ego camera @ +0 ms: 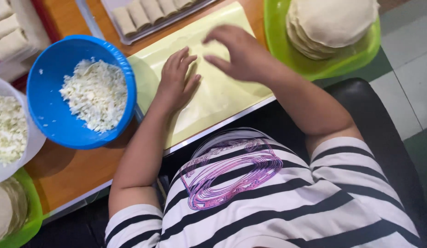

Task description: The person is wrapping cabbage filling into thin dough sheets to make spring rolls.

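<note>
A pale yellow mat (pixel 222 98) lies on the wooden table, with a thin pale wrapper spread on it under both hands. My left hand (pixel 176 80) lies flat on the wrapper, fingers apart. My right hand (pixel 234 53) is curled over the wrapper's far part, fingertips touching it; whether it pinches the wrapper is unclear. A blue bowl (pixel 48 115) holding shredded white cabbage (pixel 96 94) stands just left of my left hand. A green bowl (pixel 310 66) holding a stack of round wrappers (pixel 330 23) stands right of my right hand.
A clear tray (pixel 130 39) with several rolled wraps (pixel 144 14) sits at the back. A white bowl of shredded cabbage (pixel 9 131) stands at the left edge, a green plate (pixel 32 220) below it. More rolls (pixel 6 32) lie top left. A black chair (pixel 388 138) is under me.
</note>
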